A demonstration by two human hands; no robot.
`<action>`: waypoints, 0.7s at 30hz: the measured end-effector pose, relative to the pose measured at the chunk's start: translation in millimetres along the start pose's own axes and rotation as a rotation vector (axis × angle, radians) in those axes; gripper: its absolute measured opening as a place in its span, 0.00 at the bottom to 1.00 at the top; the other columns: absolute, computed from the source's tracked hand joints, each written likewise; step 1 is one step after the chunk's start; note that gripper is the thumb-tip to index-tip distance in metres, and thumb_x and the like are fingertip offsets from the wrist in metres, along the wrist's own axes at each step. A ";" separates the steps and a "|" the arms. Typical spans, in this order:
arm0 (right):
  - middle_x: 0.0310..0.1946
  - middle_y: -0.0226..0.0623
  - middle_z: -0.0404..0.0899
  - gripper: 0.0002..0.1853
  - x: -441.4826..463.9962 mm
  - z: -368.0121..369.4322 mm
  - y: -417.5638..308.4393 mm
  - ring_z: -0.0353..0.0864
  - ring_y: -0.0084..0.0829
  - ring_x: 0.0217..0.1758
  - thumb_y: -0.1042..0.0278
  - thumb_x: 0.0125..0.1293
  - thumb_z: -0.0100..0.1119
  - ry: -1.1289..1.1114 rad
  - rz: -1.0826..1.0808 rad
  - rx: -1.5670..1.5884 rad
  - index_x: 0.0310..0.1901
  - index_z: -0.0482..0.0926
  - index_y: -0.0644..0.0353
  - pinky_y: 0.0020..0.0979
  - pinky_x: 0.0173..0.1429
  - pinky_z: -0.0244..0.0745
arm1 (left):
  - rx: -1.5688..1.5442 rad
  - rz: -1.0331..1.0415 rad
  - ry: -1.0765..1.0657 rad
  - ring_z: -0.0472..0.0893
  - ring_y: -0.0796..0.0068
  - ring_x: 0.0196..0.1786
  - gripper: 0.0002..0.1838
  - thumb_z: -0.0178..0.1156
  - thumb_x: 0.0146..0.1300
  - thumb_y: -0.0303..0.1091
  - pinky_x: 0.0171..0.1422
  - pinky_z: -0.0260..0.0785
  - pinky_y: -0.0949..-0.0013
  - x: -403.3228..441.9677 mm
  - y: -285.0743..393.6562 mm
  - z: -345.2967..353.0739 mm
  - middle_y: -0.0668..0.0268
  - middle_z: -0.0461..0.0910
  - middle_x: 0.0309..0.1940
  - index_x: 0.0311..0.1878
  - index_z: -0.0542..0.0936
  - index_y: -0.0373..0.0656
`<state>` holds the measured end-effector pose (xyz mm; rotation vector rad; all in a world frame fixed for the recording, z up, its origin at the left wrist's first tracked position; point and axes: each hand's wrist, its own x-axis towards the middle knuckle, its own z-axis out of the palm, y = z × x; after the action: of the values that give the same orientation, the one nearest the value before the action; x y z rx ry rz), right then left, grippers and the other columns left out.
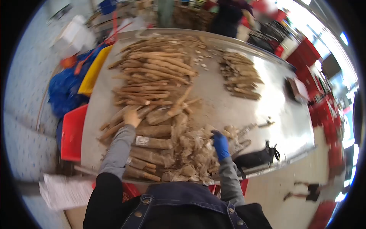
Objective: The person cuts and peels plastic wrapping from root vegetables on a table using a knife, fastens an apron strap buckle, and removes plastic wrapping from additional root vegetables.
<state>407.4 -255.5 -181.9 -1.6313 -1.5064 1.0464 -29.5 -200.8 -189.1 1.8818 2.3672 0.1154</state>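
Observation:
Long brown roots (160, 66), which look like yams, lie in a broad pile across the left half of the metal table. My bare left hand (131, 117) is at the near left of this pile, with its fingers closed around a root. Just right of it are roots in clear plastic wrap, one bearing a white label (142, 141). My right hand (220, 145), in a blue glove, is over the right edge of a heap of crumpled, dirty plastic wrapping (190, 147). Its fingers are too blurred to tell whether they hold anything.
A smaller stack of roots (240, 74) sits at the back right. A black bag-like object (255, 158) lies near the front right edge. A red bin (74, 133) and a yellow container (95, 70) stand at the left. Another person (227, 17) is beyond the table.

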 end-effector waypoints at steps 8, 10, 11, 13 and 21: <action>0.30 0.51 0.77 0.18 -10.0 33.1 -34.0 0.75 0.54 0.36 0.52 0.66 0.43 0.012 0.040 -0.235 0.36 0.76 0.59 0.50 0.39 0.68 | 0.070 0.163 0.026 0.73 0.48 0.52 0.33 0.70 0.38 0.38 0.57 0.67 0.57 1.9 -3.4 10.2 0.47 0.73 0.48 0.49 0.74 0.33; 0.29 0.52 0.77 0.18 -7.7 37.7 -23.8 0.75 0.55 0.35 0.52 0.67 0.43 0.099 -0.045 -0.288 0.34 0.75 0.59 0.51 0.38 0.68 | 0.041 0.105 -0.058 0.72 0.47 0.52 0.33 0.69 0.38 0.36 0.57 0.66 0.57 0.5 0.6 6.5 0.46 0.72 0.49 0.51 0.72 0.34; 0.28 0.52 0.77 0.18 -8.8 38.3 -21.1 0.75 0.54 0.34 0.52 0.67 0.43 0.099 -0.034 -0.292 0.34 0.75 0.59 0.50 0.38 0.68 | -0.004 0.109 -0.023 0.74 0.48 0.50 0.33 0.68 0.37 0.33 0.55 0.68 0.56 -1.3 1.2 6.3 0.45 0.75 0.44 0.52 0.72 0.39; 0.28 0.52 0.77 0.18 -12.9 35.9 -24.1 0.75 0.54 0.34 0.52 0.67 0.43 0.093 -0.015 -0.286 0.35 0.75 0.60 0.50 0.37 0.68 | -0.064 0.099 -0.022 0.75 0.48 0.49 0.32 0.68 0.37 0.33 0.54 0.68 0.56 -0.1 -4.6 12.2 0.46 0.76 0.42 0.50 0.72 0.38; 0.27 0.45 0.79 0.15 -30.5 -13.9 -37.0 0.79 0.47 0.35 0.53 0.59 0.54 0.228 0.007 -0.329 0.41 0.77 0.53 0.42 0.40 0.74 | -0.233 0.109 -0.165 0.77 0.51 0.45 0.27 0.66 0.41 0.35 0.50 0.69 0.58 12.9 -28.1 14.7 0.50 0.79 0.38 0.47 0.72 0.39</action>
<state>402.7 -281.3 -139.4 -1.9078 -1.5765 0.6108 -57.6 -194.8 -207.8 1.8324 2.0474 0.2256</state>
